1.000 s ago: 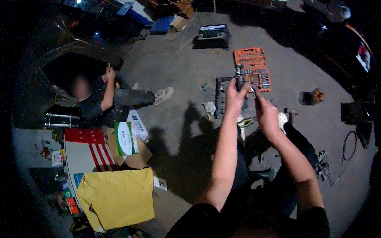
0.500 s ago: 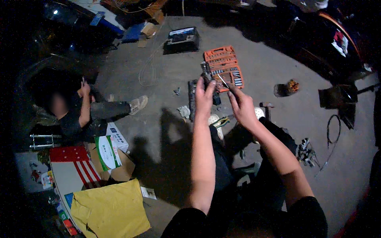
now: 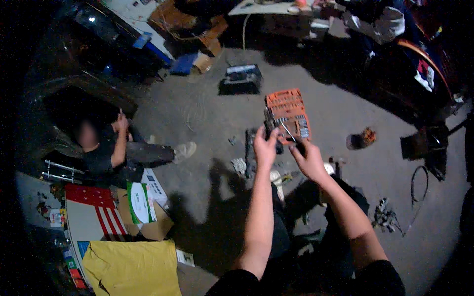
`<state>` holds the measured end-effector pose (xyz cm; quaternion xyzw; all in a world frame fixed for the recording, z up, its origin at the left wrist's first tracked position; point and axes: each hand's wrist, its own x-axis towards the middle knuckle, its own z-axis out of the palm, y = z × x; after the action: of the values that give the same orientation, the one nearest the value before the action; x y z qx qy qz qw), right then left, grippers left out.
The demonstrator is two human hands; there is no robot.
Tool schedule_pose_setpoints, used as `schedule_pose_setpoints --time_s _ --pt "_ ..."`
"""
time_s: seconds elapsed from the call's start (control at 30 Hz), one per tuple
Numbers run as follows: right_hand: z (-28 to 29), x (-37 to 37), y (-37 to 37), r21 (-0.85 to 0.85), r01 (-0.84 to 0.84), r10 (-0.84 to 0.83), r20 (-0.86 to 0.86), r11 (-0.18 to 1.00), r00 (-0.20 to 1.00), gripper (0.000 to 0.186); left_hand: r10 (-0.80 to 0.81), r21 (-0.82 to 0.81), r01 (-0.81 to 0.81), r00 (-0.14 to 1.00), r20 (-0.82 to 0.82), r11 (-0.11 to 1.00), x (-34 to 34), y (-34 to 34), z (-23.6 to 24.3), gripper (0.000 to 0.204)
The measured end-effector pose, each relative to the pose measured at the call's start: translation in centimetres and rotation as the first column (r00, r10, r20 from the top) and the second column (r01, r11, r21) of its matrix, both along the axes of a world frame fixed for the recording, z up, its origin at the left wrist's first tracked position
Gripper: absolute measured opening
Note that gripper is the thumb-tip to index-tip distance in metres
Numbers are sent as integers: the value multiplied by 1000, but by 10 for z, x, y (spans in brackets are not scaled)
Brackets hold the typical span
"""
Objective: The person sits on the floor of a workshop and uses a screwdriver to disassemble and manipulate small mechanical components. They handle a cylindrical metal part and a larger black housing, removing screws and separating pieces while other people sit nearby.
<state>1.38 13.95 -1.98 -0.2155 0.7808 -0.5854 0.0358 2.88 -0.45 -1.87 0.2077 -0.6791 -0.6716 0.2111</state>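
Observation:
My left hand (image 3: 264,145) is closed around a dark metal part (image 3: 270,121), held upright in front of me. My right hand (image 3: 307,159) grips a slim tool with a silver shaft (image 3: 286,129), angled toward that part. Behind them an open orange socket-set case (image 3: 286,98) lies on the floor. A dark metal assembly (image 3: 250,150) rests under my hands, partly hidden, with a crumpled pale rag (image 3: 239,165) to its left and pliers (image 3: 287,176) by my shoe.
A co-worker (image 3: 98,153) sits at left behind boxes (image 3: 153,190) and a yellow sheet (image 3: 131,269). A black battery-like box (image 3: 241,79) is ahead. A rusty can (image 3: 363,138), black metal piece (image 3: 422,148) and cable loop (image 3: 419,182) lie right. A cluttered bench (image 3: 266,7) runs behind.
My head view has shifted, showing more of the back bench. Compared with half a second ago, floor objects sit lower in the picture. Both hands keep their holds.

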Motion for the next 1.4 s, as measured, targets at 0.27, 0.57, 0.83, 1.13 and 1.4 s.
schedule_pose_setpoints --time_s 0.27,0.57,0.83,1.13,1.4 --pt "-8 -3 4 167 -184 169 103 969 980 57 137 192 -166 979 153 967 0 -16 -36 26" --pt "-40 5 7 396 -231 199 121 888 972 54 216 800 -205 972 97 564 37 -47 -68 23" --pt "-109 59 7 607 -279 160 243 744 957 39 200 855 -139 979 42 500 117 -33 -60 26" --pt "-281 231 90 543 -363 77 478 757 875 33 166 867 -141 984 68 478 195 1 -27 27" --pt "-266 275 126 634 -493 170 501 596 849 31 183 852 -255 964 190 458 264 23 -9 23"
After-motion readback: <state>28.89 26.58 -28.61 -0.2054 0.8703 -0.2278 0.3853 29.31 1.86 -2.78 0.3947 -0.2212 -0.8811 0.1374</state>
